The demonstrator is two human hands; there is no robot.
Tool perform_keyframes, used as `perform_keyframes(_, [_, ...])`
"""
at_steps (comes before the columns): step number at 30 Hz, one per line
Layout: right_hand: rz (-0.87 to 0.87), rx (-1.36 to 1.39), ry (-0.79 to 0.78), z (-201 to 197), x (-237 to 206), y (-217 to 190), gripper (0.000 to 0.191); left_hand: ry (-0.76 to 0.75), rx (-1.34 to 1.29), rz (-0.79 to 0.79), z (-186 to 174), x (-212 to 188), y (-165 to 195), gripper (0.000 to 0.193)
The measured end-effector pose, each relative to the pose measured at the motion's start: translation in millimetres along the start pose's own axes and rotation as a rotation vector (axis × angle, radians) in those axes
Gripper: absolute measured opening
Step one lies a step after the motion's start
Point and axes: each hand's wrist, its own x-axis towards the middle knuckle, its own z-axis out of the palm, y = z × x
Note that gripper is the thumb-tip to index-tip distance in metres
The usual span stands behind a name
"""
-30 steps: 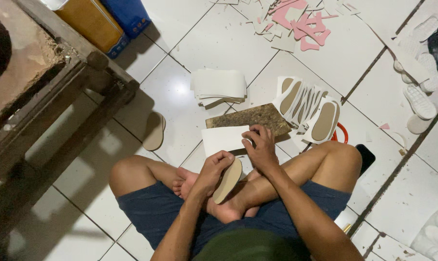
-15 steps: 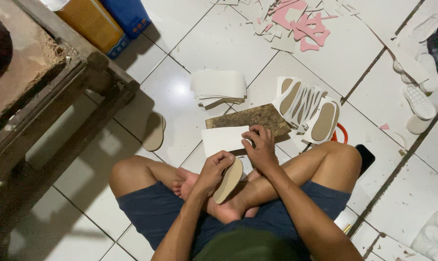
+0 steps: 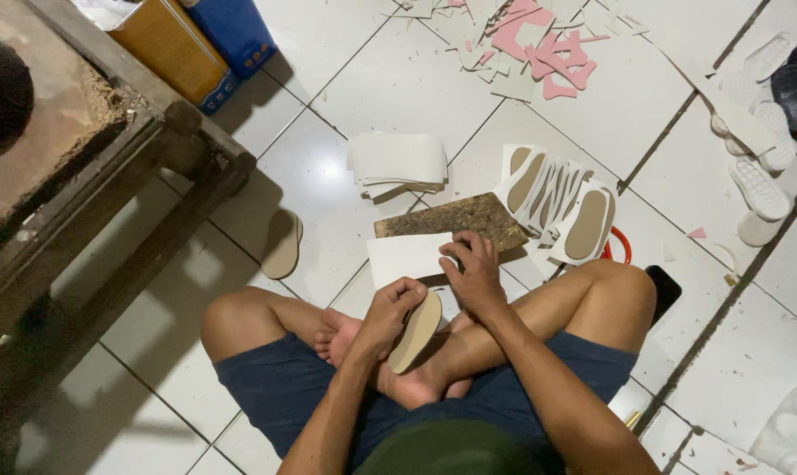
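I sit cross-legged on a white tiled floor. My left hand (image 3: pixel 390 308) holds a tan shoe-insole template (image 3: pixel 416 331) on edge above my feet. My right hand (image 3: pixel 473 273) presses down on a white rectangular sheet (image 3: pixel 403 258) that lies partly over a brown cutting board (image 3: pixel 451 220). Just beyond the board a stack of white sheets with insole-shaped cut-outs (image 3: pixel 557 198) leans in a row.
A pile of blank white sheets (image 3: pixel 398 163) lies ahead, one loose tan insole (image 3: pixel 282 246) to the left. A wooden bench (image 3: pixel 91 167) stands at left, yellow and blue containers (image 3: pixel 196 40) behind it. Pink and white offcuts (image 3: pixel 539 44), white shoe soles (image 3: pixel 759 167), black phone (image 3: pixel 662 290).
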Motion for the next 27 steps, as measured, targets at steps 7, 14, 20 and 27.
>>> perform_keyframes(7, [0.052, 0.021, -0.047, -1.9, -0.6, -2.3, 0.02, 0.01, 0.018, -0.022, 3.0, -4.4, 6.5, 0.017])
perform_keyframes(14, [0.026, 0.004, -0.032, -2.0, 0.2, -1.8, 0.019, 0.006, 0.016, -0.02, 3.3, -2.7, 6.0, 0.017])
perform_keyframes(20, [-0.005, -0.006, -0.012, -0.9, 0.3, -0.1, 0.019, -0.009, 0.005, -0.027, 0.8, -0.1, 1.6, 0.016])
perform_keyframes(27, [0.013, 0.001, -0.013, -2.5, 1.0, -2.3, 0.019, -0.01, 0.004, -0.02, -1.0, 1.8, -1.8, 0.015])
